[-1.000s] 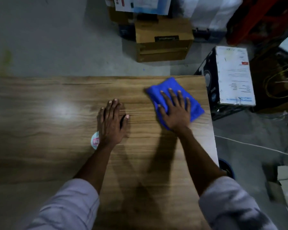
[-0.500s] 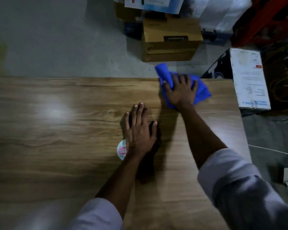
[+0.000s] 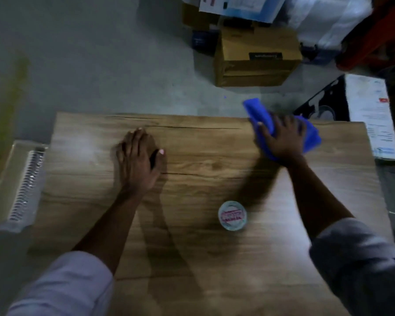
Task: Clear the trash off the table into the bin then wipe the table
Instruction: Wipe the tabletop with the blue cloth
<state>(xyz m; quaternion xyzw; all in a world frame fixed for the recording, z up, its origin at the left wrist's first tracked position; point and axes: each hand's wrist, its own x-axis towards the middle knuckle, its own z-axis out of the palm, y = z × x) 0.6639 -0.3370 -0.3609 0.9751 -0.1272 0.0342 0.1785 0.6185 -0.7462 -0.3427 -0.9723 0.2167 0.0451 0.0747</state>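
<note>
Head view: wiping is in hand, the right hand, grip flat and open, pressing a crumpled blue cloth at the far edge of the wood-grain counter, the left hand resting flat and empty, and the next strokes probably must work round the small round pink-printed disc.

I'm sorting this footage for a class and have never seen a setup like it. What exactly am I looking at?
There is no machine here. A person wears a camera on the head, so the single picture looks down on their own two hands. The left hand lies flat on the wooden table. The right hand presses a blue cloth near the table's far edge, as for wiping. A small round disc with pink print lies on the table between the arms. A cardboard box stands on the floor beyond.
</note>
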